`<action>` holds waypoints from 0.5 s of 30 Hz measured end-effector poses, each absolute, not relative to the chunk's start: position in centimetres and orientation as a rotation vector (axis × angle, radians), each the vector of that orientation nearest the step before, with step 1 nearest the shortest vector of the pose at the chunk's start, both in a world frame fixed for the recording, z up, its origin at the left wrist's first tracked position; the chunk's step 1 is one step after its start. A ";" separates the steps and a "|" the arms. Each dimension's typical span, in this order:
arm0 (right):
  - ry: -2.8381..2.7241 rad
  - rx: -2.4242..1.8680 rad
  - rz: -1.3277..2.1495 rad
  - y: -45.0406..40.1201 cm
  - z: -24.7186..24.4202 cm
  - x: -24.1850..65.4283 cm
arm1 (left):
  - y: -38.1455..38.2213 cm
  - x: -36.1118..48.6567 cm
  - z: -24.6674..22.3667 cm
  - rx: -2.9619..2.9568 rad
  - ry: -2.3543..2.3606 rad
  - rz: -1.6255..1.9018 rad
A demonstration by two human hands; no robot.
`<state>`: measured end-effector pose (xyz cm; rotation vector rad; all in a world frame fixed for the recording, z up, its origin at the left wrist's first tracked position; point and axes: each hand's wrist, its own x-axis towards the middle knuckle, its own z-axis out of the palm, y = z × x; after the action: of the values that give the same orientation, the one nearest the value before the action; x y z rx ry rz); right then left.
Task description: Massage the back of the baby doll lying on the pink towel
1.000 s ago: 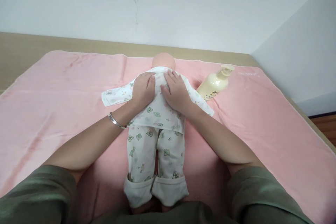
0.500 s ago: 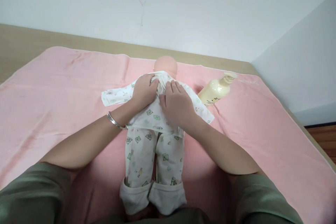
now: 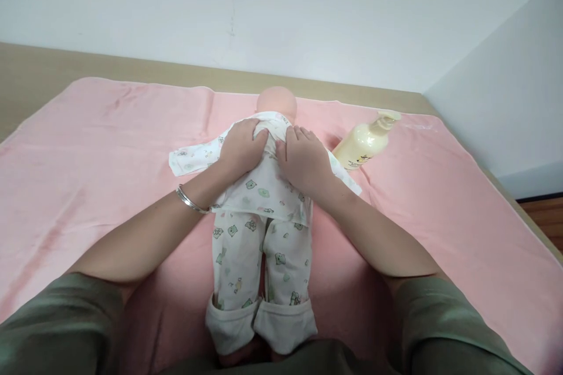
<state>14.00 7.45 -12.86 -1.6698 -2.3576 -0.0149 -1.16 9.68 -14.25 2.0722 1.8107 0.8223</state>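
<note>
A baby doll (image 3: 276, 102) with a bald head lies stretched out, its head away from me and its face out of sight. It wears a white printed shirt (image 3: 255, 192) and matching trousers (image 3: 237, 258) with turned-up cuffs. My left hand (image 3: 243, 143) rests open on the left of the doll's upper body, thumb apart and pointing inward. On the other side, my right hand (image 3: 305, 159) lies flat on the shirt, fingers pointing up toward the shoulder. Between the two thumbs the cloth is wrinkled.
A pale yellow pump bottle (image 3: 363, 143) leans on its side by the doll's right-hand sleeve. Under everything spreads a pink mat (image 3: 109, 187) on a wooden surface (image 3: 39, 64). A white wall (image 3: 334, 17) rises behind, with another wall at the right.
My right hand has slid outward from the middle of the doll's upper body toward the right side. My left hand stays nearly in place. The view has shifted slightly.
</note>
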 end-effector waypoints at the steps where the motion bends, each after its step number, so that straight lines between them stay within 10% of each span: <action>1: -2.372 -1.652 -0.039 7.2 -12.7 14.0 | 9.8 -1.2 -14.1 2.072 1.829 0.801; 7: -2.364 -1.592 0.434 9.4 -11.5 15.3 | 7.0 0.5 -14.6 2.392 1.834 0.806; 15: -2.400 -1.615 0.136 6.7 -12.7 13.6 | 9.0 -0.7 -13.6 2.159 1.793 0.795</action>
<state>13.61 6.69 -12.67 -1.6154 -2.4003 0.1359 -0.74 8.98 -13.63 2.1591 1.7929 0.7951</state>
